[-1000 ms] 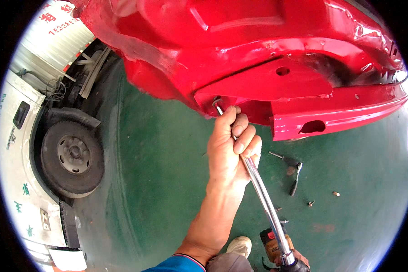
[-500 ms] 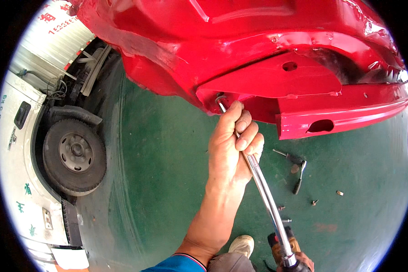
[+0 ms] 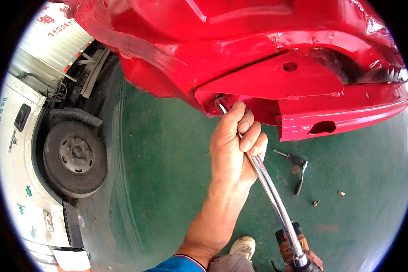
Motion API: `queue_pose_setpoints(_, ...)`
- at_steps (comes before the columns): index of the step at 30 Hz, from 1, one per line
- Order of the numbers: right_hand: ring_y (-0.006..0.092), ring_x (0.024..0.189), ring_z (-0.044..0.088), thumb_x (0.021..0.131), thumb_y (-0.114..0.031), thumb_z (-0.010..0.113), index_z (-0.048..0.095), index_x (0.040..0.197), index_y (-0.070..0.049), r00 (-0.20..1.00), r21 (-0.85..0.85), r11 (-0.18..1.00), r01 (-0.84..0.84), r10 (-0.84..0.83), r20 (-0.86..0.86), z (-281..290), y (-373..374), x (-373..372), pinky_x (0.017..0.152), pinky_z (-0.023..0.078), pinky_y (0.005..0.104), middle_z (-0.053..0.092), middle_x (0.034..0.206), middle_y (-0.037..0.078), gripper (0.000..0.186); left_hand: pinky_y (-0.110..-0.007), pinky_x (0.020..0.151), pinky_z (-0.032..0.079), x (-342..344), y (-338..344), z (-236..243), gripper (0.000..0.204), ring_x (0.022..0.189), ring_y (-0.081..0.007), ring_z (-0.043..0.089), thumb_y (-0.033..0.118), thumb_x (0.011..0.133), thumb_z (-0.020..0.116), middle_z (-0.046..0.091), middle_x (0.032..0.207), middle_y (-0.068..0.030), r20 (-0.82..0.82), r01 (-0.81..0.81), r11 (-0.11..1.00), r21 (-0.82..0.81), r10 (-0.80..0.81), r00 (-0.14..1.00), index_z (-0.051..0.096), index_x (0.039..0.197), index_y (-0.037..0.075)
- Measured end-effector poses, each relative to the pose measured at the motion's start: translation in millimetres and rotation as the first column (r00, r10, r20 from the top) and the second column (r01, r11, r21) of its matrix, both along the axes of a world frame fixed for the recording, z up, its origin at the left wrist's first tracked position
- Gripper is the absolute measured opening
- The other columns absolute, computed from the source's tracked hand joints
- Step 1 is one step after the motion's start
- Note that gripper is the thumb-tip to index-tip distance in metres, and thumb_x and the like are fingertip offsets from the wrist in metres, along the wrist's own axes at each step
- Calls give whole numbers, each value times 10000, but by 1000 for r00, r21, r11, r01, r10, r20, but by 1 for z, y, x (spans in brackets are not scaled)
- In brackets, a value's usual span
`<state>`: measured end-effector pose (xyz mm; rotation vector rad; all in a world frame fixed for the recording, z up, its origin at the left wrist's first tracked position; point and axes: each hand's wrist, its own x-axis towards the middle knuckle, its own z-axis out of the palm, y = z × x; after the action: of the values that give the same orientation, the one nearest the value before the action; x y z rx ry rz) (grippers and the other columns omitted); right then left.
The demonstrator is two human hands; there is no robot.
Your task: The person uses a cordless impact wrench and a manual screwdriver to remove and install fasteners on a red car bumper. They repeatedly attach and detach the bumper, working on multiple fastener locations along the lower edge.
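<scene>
And the left hand (image 3: 238,143) is clenched round a chrome extension bar (image 3: 276,200), just below the red vehicle body panel (image 3: 267,81), the bar's top end right at the panel's lower edge! Farther below the panel, the right hand (image 3: 316,259), partly hidden, grips a cordless power tool (image 3: 285,249). Under the panel, a ratchet wrench (image 3: 298,186) lies on the green floor (image 3: 167,181); left of it, a truck wheel (image 3: 77,153).

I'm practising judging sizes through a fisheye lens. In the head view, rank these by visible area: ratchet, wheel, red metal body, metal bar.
1. Red metal body
2. Wheel
3. Metal bar, partly covered by the left hand
4. Ratchet
</scene>
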<state>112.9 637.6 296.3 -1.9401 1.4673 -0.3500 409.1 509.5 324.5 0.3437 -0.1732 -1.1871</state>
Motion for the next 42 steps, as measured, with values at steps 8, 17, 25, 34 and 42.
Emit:
queue_pose_setpoints(8,339,734,649,725,-227,732,678,898,-95,999,20,999,-41,42,-34,-17,2,-23,648,523,440,675,820,120,224,-216,379,321,-4,-5,2,248,397,-49,360,172,1017,463,424,610,46,104,-80,995,59,73,992,446,776,121)
queue_pose_setpoints(17,344,770,666,785,-376,723,676,1016,-80,996,-116,991,-72,78,53,-23,-13,-35,662,548,428,696,892,141,378,-227,381,325,-15,-12,6,283,391,-60,337,165,991,488,391,575,56,217,-221,962,163,183,959,422,717,141)
queue_pose_setpoints(25,245,748,679,800,-384,728,667,1092,-78,981,118,986,-121,137,-140,-27,-23,-51,611,550,350,709,936,100,428,-231,400,309,-18,-16,4,296,410,-61,319,172,962,521,357,566,68,279,-283,940,191,225,934,407,690,154)
queue_pose_setpoints(34,290,813,680,821,-312,710,656,1131,-57,992,144,982,-122,114,62,-19,-24,-44,673,540,381,705,936,143,405,-229,410,311,-18,-14,7,315,416,-61,329,176,978,513,370,558,54,274,-289,935,206,228,934,412,681,145)
queue_pose_setpoints(42,324,753,663,824,-234,674,682,1024,-77,991,-89,988,-127,131,33,-23,-26,-36,651,530,398,691,863,148,254,-232,415,323,-16,-14,5,279,422,-62,357,175,979,519,399,579,51,277,-275,937,214,212,937,430,718,136)
